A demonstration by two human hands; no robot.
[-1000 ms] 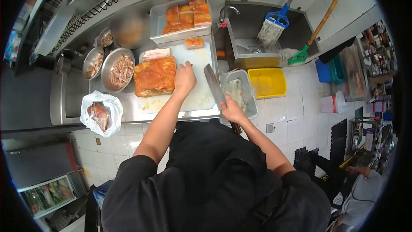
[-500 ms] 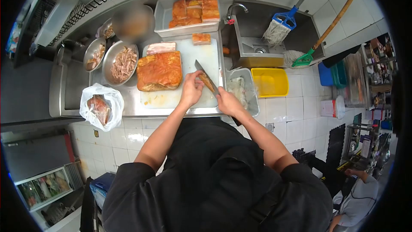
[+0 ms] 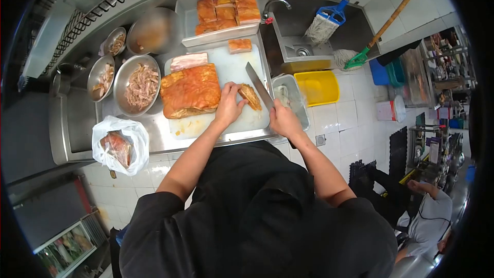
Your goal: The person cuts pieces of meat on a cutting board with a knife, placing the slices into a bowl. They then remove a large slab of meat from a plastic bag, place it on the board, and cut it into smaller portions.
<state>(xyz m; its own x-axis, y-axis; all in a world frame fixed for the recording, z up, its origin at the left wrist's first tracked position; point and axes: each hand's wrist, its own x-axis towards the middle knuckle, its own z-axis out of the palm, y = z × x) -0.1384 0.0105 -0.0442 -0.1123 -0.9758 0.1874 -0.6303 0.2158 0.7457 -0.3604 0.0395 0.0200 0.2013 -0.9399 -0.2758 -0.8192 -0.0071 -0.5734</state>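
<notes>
A browned strip of pork (image 3: 250, 97) lies on the white cutting board (image 3: 193, 126). My left hand (image 3: 229, 105) has its curled fingertips against the strip's upper left end, with the thumb lower down. My right hand (image 3: 284, 119) is closed round the handle of a knife (image 3: 260, 86). Its blade points up and away, just right of the strip and apart from it. Left of my left hand sits a large slab of roast pork (image 3: 190, 91) with orange-brown skin. A paler pork piece (image 3: 189, 61) lies behind it, and a small block of pork (image 3: 240, 46) is farther back.
A tray (image 3: 221, 39) of cut pork blocks stands behind the board. Metal bowls, one with shredded meat (image 3: 142, 86), are at left, near a white plastic bag (image 3: 135, 149). At right are a sink (image 3: 319, 62), a clear bin (image 3: 301, 116) and a yellow tub (image 3: 319, 88). Another person (image 3: 431, 221) is at lower right.
The knife has moved right, off the pork strip, with my right hand. The strip now lies on the board showing more of its surface. The camera view has shifted slightly.
</notes>
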